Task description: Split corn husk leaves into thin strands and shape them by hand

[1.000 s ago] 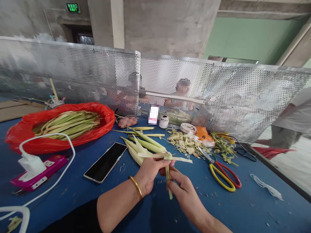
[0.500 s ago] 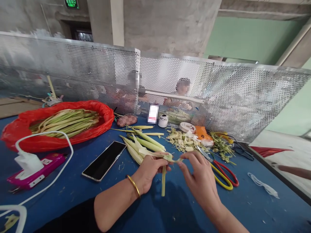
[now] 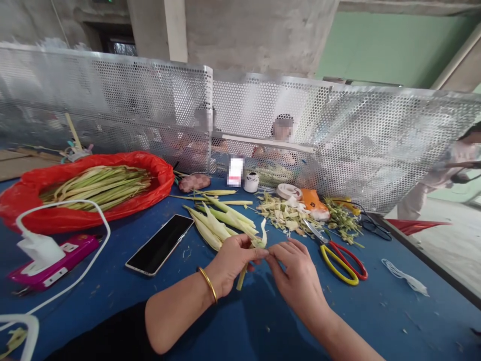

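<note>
The left hand [image 3: 233,260] grips the folded leaf strips [image 3: 258,243] between its fingers at the centre of the scene, above the counter [image 3: 376,316], beside the loose pale leaves [image 3: 208,233]. The right hand [image 3: 295,273] is positioned immediately to the right, with its fingers drawn together; whether they pinch a strip end cannot be determined. The scissors [image 3: 323,241] lie to the right, the black-screened phone [image 3: 160,244] to the left

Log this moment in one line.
left hand: holding leaf strips | right hand: close beside it, grip unclear | scissors: right of hands | red bag: left, holding green stalks
</note>
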Demonstrator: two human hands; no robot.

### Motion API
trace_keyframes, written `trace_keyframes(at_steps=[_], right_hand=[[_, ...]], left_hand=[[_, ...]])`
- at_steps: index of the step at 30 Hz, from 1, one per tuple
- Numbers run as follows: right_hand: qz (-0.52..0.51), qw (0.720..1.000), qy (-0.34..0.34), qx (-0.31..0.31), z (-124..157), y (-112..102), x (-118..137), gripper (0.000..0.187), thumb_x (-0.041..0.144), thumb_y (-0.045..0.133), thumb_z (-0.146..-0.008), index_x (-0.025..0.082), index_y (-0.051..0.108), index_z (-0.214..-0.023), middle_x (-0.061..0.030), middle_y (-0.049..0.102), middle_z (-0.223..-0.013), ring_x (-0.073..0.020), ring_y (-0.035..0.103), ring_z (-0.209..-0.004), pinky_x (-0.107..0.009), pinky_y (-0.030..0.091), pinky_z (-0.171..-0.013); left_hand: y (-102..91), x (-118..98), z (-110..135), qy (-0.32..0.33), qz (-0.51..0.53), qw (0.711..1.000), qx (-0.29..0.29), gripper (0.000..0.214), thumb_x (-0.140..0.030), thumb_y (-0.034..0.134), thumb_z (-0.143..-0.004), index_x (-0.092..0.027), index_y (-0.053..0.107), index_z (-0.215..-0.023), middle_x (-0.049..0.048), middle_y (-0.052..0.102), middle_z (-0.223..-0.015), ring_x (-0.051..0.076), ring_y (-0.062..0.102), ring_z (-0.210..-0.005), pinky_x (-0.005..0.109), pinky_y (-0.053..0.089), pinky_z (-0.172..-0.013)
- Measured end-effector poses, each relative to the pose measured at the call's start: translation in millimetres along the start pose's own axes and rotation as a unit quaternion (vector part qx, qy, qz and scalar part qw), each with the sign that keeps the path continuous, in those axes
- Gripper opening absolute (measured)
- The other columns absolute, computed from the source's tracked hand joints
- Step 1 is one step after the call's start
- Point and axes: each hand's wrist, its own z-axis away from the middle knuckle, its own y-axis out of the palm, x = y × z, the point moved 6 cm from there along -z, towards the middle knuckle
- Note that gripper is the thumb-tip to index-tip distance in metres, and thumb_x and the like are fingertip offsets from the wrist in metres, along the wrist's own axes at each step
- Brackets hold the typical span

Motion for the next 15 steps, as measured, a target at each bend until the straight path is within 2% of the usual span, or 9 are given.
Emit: trace_keyframes(at_steps=[6, 10, 13, 15], right_hand=[[0.02, 0.999, -0.031, 0.016, -2, -13, 6, 0.025, 0.018, 0.048, -0.091, 0.021, 0.055, -0.068, 0.0012, 0.061, -0.062, -0.0152, 0.054, -0.063, -0.031, 0.035, -0.076], [-0.008, 0.998, -0.019, 0.059, -3, -12, 1, 0.026, 0.021, 0.049, -0.09, 0.022, 0.056, -0.066, 0.0012, 0.06, -0.061, -0.0158, 0.055, -0.063, -0.031, 0.037, -0.077], [-0.055, 0.994, 0.026, 0.086, -5, -7, -9, 0.028, 0.031, 0.05, -0.09, 0.023, 0.061, -0.066, -0.0008, 0.063, -0.064, -0.0178, 0.057, -0.066, -0.032, 0.039, -0.076], [-0.135, 0.981, 0.103, 0.097, -6, -3, -23, 0.032, 0.042, 0.05, -0.089, 0.023, 0.066, -0.069, -0.0026, 0.066, -0.069, -0.0192, 0.058, -0.069, -0.031, 0.041, -0.07]], left_hand=[[-5.7, -3, -2, 0.029, -0.006, 0.998, -0.057, 0.029, -0.03, 0.083, -0.053, -0.014, 0.061, -0.064, -0.0033, 0.055, -0.056, 0.008, 0.047, -0.05, 0.021, 0.035, -0.046], [-8.6, -2, -5, 0.034, 0.015, 0.997, -0.063, 0.033, -0.03, 0.084, -0.053, -0.013, 0.066, -0.076, -0.0034, 0.056, -0.059, 0.007, 0.046, -0.05, 0.02, 0.034, -0.045], [-11.1, 2, -6, 0.011, 0.04, 0.997, -0.064, 0.034, -0.028, 0.083, -0.054, -0.014, 0.066, -0.08, -0.0039, 0.057, -0.062, 0.007, 0.048, -0.05, 0.019, 0.034, -0.046], [-12.4, 6, -7, -0.012, 0.059, 0.996, -0.066, 0.035, -0.026, 0.083, -0.054, -0.016, 0.065, -0.082, -0.0036, 0.058, -0.065, 0.007, 0.049, -0.051, 0.019, 0.035, -0.046]])
